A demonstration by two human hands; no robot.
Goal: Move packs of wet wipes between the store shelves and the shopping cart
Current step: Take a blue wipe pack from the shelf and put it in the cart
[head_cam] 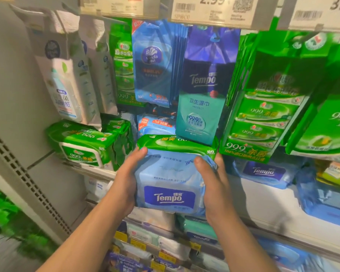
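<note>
You are holding two stacked packs between your hands in front of the shelves: your left hand (pixel 127 180) is gripping the left side and your right hand (pixel 211 185) is gripping the right side, with the thumbs curled over the upper face and the other fingers hidden behind. The blue Tempo pack (pixel 170 183) is lying between your thumbs, and the green pack (pixel 177 143), marked "80", is sitting just beyond your fingertips, touching the blue one.

Just past the green pack, a hanging teal Tempo pouch (pixel 199 107) is standing in the way; it is reading "PROTECT" and "99.9%". To the left of it, blue Vinda sachets (pixel 153 63) are hanging in a row. To the left of your left thumb, another green pack with a lid (pixel 82 145) is lying on the shelf (pixel 98 171), also showing "999" and "80". To the right of your right hand, green multipacks (pixel 263 114) printed "999" are hanging, and under them one more blue Tempo pack (pixel 263 172) is lying. Above everything, price tags (pixel 210 10) are showing "2.99". White boxes (pixel 67 75) are hanging at far left. Below your wrists, more packs are lying on the lower shelves, too blurred to read
</note>
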